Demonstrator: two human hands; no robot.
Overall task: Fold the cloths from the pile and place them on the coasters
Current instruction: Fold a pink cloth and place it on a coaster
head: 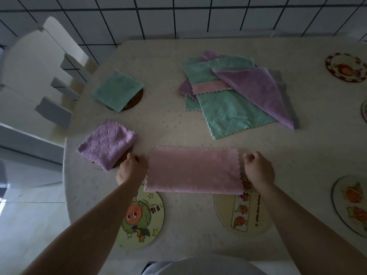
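Near the table's (pixel 178 225) left edge, a folded teal cloth (pixel 117 90) and a folded purple cloth (pixel 107 143) already cover two coasters. By the near edge, the left hand (pixel 132 168) and right hand (pixel 258 169) pinch the ends of a pink cloth (pixel 193 171), folded once into a strip. The pile (pixel 236 90) waits toward the far edge; bare coasters (pixel 143 217) remain, several along the right edge.

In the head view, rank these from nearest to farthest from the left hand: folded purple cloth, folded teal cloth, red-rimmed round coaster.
1. Folded purple cloth, beside the left hand.
2. Folded teal cloth, farther up the table's left side.
3. Red-rimmed round coaster, far right corner.
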